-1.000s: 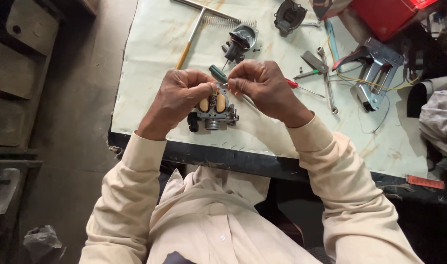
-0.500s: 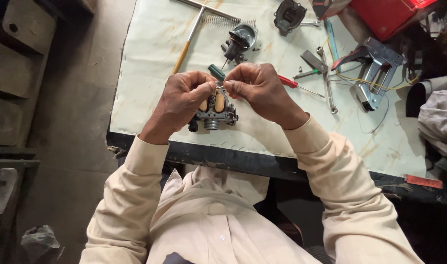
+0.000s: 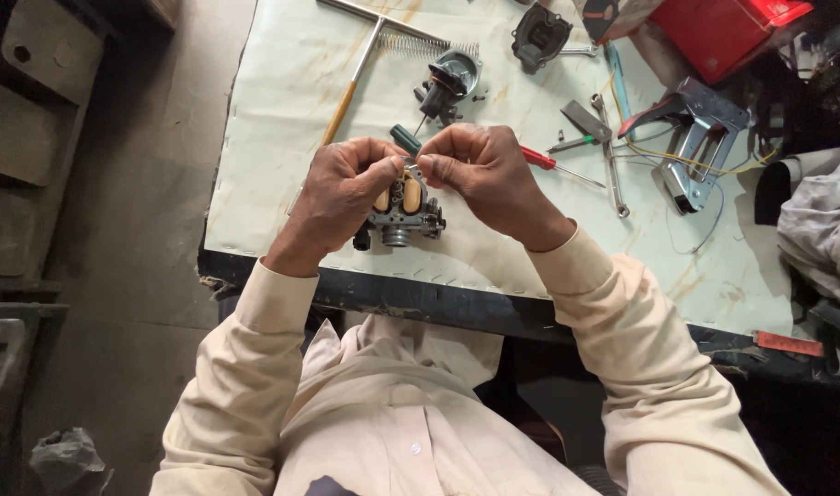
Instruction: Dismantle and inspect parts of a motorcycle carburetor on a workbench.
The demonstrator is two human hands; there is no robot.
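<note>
The left hand (image 3: 346, 184) grips a small carburettor (image 3: 401, 209), half hiding it. The right hand (image 3: 479, 170) pinches something too small to make out at its top. No container's contents show.

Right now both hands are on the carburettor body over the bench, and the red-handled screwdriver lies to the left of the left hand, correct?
Not quite. In the head view the red-handled screwdriver lies beside the right hand, not the left hand. Both hands are indeed on the carburettor body over the bench.

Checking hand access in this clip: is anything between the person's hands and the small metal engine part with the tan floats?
Nothing visible. The left hand grips the metal engine part directly, and the right hand pinches at its top edge. The nearby screwdrivers lie behind, clear of both hands.
</note>
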